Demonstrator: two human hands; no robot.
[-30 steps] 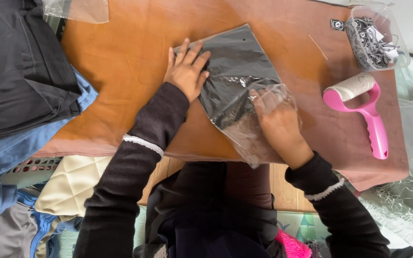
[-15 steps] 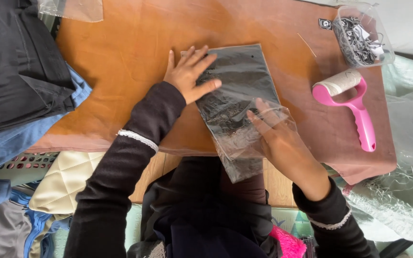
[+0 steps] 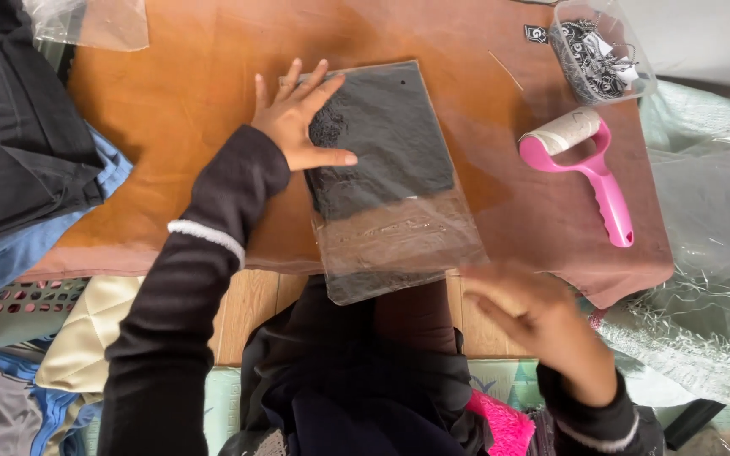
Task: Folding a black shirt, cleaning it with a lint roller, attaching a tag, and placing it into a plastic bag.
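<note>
While the left hand (image 3: 297,118) lay flat with fingers spread, it pressed down on the upper left corner of the clear plastic bag (image 3: 390,177), thumb stretched across the dark folded cloth (image 3: 382,139) inside; it gripped nothing. That bag rested on the brown table (image 3: 179,118), its long axis running away from the person, open end hanging over the near edge. Right of the bag's near end, the right hand (image 3: 534,317) hovered blurred, open and empty, off the plastic. Further right of the bag lay a pink lint roller (image 3: 589,160).
</note>
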